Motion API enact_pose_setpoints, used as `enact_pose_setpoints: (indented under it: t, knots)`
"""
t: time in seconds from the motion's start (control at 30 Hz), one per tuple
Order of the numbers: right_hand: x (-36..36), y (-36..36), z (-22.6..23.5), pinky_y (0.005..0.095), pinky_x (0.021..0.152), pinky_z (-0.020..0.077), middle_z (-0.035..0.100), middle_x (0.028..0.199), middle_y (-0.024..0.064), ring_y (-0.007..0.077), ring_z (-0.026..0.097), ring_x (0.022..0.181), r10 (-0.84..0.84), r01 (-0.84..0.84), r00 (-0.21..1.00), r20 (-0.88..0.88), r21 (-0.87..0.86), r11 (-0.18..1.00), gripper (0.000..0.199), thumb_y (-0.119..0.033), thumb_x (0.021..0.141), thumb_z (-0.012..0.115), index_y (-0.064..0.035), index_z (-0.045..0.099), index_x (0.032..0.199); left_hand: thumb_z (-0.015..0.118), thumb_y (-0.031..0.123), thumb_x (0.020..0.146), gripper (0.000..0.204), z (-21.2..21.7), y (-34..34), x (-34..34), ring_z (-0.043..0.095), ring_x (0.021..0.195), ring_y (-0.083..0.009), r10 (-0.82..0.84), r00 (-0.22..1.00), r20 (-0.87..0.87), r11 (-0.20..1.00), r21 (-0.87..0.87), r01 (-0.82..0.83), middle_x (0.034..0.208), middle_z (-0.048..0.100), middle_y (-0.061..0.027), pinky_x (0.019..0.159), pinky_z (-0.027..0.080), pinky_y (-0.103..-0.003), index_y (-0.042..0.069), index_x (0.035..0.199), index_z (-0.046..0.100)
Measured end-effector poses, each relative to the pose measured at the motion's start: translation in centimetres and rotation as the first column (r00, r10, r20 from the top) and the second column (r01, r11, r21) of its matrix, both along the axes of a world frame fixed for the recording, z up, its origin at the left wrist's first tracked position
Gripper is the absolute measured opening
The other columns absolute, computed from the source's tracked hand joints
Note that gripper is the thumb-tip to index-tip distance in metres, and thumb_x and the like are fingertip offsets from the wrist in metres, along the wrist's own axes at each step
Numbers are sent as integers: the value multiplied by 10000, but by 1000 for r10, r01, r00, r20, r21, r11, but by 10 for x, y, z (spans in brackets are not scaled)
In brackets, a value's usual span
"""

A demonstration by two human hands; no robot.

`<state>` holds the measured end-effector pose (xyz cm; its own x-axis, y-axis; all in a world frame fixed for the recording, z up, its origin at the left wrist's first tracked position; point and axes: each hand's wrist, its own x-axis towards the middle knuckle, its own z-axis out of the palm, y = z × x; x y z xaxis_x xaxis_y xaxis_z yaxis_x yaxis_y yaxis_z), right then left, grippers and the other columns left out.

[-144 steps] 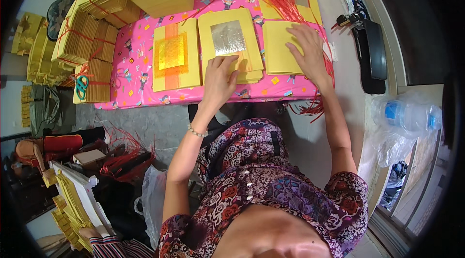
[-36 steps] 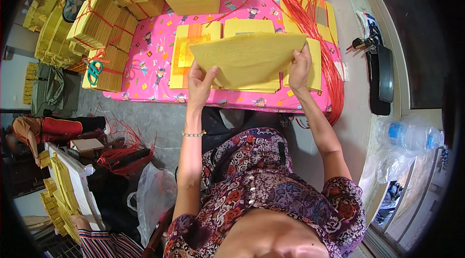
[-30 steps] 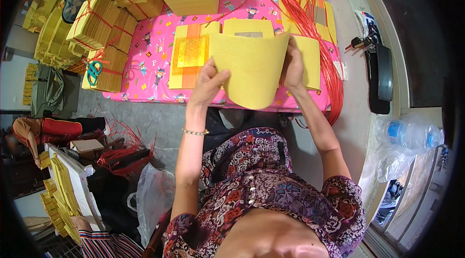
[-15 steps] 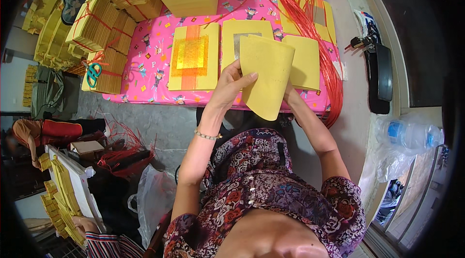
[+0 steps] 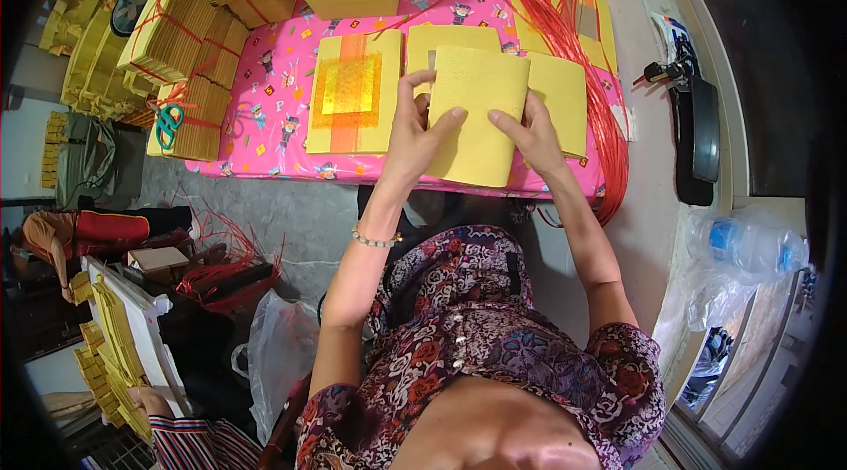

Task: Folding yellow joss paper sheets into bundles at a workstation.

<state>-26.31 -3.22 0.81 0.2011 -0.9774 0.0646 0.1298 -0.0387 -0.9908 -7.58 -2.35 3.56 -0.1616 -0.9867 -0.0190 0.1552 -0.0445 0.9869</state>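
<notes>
Between both hands I hold a folded yellow paper sheet [image 5: 476, 126] above the table's front edge. My left hand [image 5: 415, 135] grips its left side, thumb on the front and fingers behind. My right hand [image 5: 536, 136] pinches the right side the same way, its fingers mostly hidden. Left of the sheet lies a yellow paper stack [image 5: 322, 130] with an orange band and a shiny gold square on top. Behind the held sheet is another yellow stack [image 5: 454, 36], partly covered. A plain yellow stack [image 5: 567, 99] lies to the right.
Red plastic strands [image 5: 600, 135] run down the right of the pink patterned table cover [image 5: 265, 108]. Tied yellow paper bundles [image 5: 176, 37] stand at the left, with green-handled scissors [image 5: 168, 126]. At lower left, a co-worker's striped sleeve [image 5: 203, 443] shows near yellow paper pieces [image 5: 115, 329].
The right hand has come up from behind the sheet to its right edge, thumb now in front. The sheet has straightened from its tilt and sits slightly left.
</notes>
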Motion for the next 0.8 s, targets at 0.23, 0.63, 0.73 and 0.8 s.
enact_pose_setpoints:
  t: [0.23,0.63,0.73,0.8]
  knots:
    - [1,1,2,268,842,463,598,1095,107,145,583,970,31,-57,990,137,186,981,478,-168,842,634,37,454,1235,531,154,931,403,6,-5,7,543,1038,-124,-119,975,-187,975,166,151,1151,565,-93,874,437,-251,-20,1277,422]
    - [0,-1,0,277,845,469,592,1097,90,134,577,975,38,-50,997,74,160,986,463,-122,846,637,36,446,1237,457,149,961,369,0,-5,0,532,1053,-119,-98,970,-221,979,156,134,1180,548,-79,879,437,-254,-13,1289,410]
    - [-2,-1,-3,284,867,460,571,1126,88,134,559,1001,50,-52,998,29,62,997,493,-85,841,636,36,412,1263,452,129,959,361,3,-1,-4,528,1070,-123,-76,968,-240,984,140,112,1195,544,-87,884,437,-257,-13,1288,406]
    - [-2,1,-2,285,883,451,555,1149,89,135,546,1025,46,-46,999,16,19,999,514,-73,839,634,32,392,1280,456,113,955,361,5,3,-6,525,1082,-126,-64,968,-241,984,144,101,1207,539,-93,887,438,-257,-14,1289,403]
